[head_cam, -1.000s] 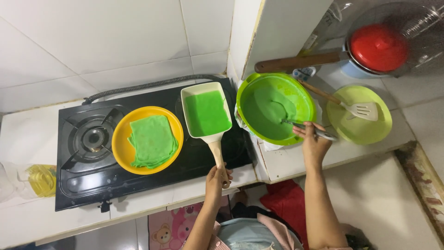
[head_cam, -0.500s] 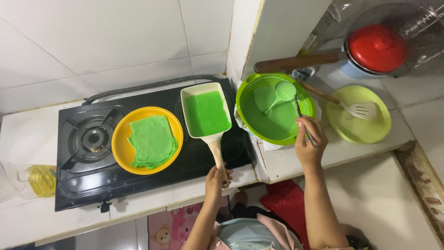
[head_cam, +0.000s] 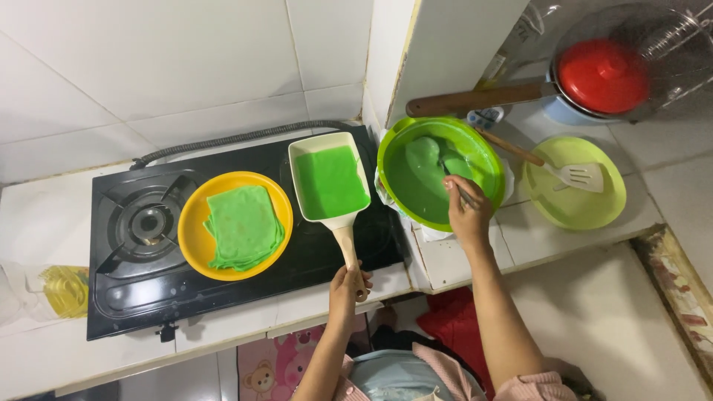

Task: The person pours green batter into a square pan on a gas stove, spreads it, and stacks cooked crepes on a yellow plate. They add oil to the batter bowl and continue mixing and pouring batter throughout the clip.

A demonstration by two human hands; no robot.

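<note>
My left hand (head_cam: 349,286) grips the pale handle of a white rectangular pan (head_cam: 329,180) on the black gas stove (head_cam: 141,297). A thin layer of green batter covers the pan's bottom. My right hand (head_cam: 467,210) holds a ladle (head_cam: 429,154) by its thin handle over a green bowl (head_cam: 475,152). The ladle's scoop is coated in green batter and rests in the batter inside the bowl. A yellow plate (head_cam: 194,241) on the stove holds a stack of folded green crepes (head_cam: 243,226).
A light green plate (head_cam: 587,212) with a white slotted spatula (head_cam: 579,175) lies right of the bowl. A pot with a red lid (head_cam: 603,74) and long wooden handle stands behind. The left burner (head_cam: 148,222) is bare. A bottle of yellow oil (head_cam: 44,288) lies at the far left.
My right hand moved in from the bowl's right rim to over the bowl, and the ladle came up out of the batter and shifted left. The left hand and pan stayed put.
</note>
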